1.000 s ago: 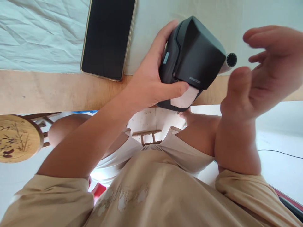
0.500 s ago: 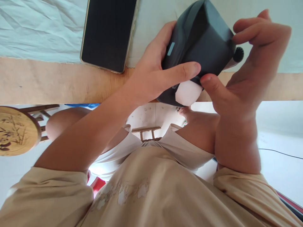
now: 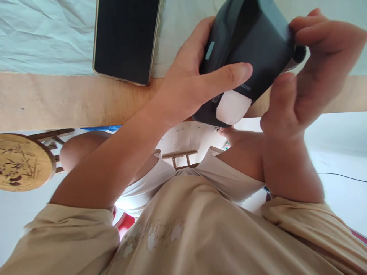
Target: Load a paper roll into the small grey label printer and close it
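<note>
While the left grip (image 3: 186,84) is staying clamped on the side of the black device (image 3: 260,49), its thumb is now lying farther across the upper face than a second ago, leaving the white slip (image 3: 233,107) exposed just below that thumb. The device is sitting between the two grips, over the near edge of the bench (image 3: 71,99); whether it is touching the bench is not determinable. The right grip (image 3: 318,72) is standing apart, its thumb now hanging clear of the device's front, where it was lying half a second ago; its fingertips are lying at the device's right edge, contact unconfirmed. In my judgement, the left grip is therefore doing most of the steadying. A dark-ended cylinder (image 3: 299,54) is showing beside the right grip, attachment unclear; a phone (image 3: 126,38) is lying left of the left grip.
</note>
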Demonstrator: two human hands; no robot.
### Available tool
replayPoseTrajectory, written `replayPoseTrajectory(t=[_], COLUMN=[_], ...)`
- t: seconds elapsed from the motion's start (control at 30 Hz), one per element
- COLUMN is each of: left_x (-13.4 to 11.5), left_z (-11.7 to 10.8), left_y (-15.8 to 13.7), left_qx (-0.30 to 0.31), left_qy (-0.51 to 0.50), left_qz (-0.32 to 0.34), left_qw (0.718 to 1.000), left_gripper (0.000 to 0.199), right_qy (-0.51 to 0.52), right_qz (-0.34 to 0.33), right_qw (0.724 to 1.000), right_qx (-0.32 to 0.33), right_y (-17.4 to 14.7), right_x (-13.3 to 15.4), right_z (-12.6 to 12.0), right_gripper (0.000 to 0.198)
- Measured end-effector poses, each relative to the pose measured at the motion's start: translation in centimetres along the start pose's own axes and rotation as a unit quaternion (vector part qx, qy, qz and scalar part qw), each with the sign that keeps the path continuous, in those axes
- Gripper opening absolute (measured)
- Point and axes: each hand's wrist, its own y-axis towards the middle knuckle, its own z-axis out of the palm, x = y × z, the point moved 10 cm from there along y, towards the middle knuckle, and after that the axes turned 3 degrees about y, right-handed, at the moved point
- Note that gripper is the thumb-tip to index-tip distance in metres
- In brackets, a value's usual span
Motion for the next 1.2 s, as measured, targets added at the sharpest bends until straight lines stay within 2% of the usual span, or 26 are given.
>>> replayPoseTrajectory(t=[0.1, 0.2, 0.37, 0.53, 0.93, 1.2], left_x=[0.3, 0.2, -0.3, -0.4, -0.4, -0.3], left_z=[0.1, 0.5, 0.7, 0.9, 1.6, 1.6], left_y=[0.0, -0.4, -1.4, -1.7, -1.7, -1.6], left_qx=[0.003, 0.005, -0.013, 0.008, 0.037, 0.021], left_qy=[-0.016, -0.038, -0.044, -0.022, -0.039, -0.054], left_qz=[-0.009, -0.019, -0.034, -0.052, -0.037, -0.041], left_qw=[1.000, 0.999, 0.998, 0.998, 0.998, 0.997], left_gripper=[0.044, 0.042, 0.031, 0.031, 0.031, 0.029], right_qy=[0.045, 0.044, 0.004, -0.025, -0.050, -0.074], right_qz=[0.000, -0.004, 0.004, 0.034, 0.039, 0.044], right_qw=[0.998, 0.997, 0.999, 0.999, 0.998, 0.996], right_qx=[-0.049, -0.067, -0.032, -0.023, 0.010, 0.011], right_y=[0.0, 0.1, 0.1, 0.0, -0.6, -1.0], right_x=[-0.6, -1.2, -1.5, -2.0, -1.7, -2.1], right_z=[-1.1, -1.8, -1.5, -1.3, -1.0, -1.3], right_gripper=[0.031, 0.029, 0.030, 0.030, 0.033, 0.036])
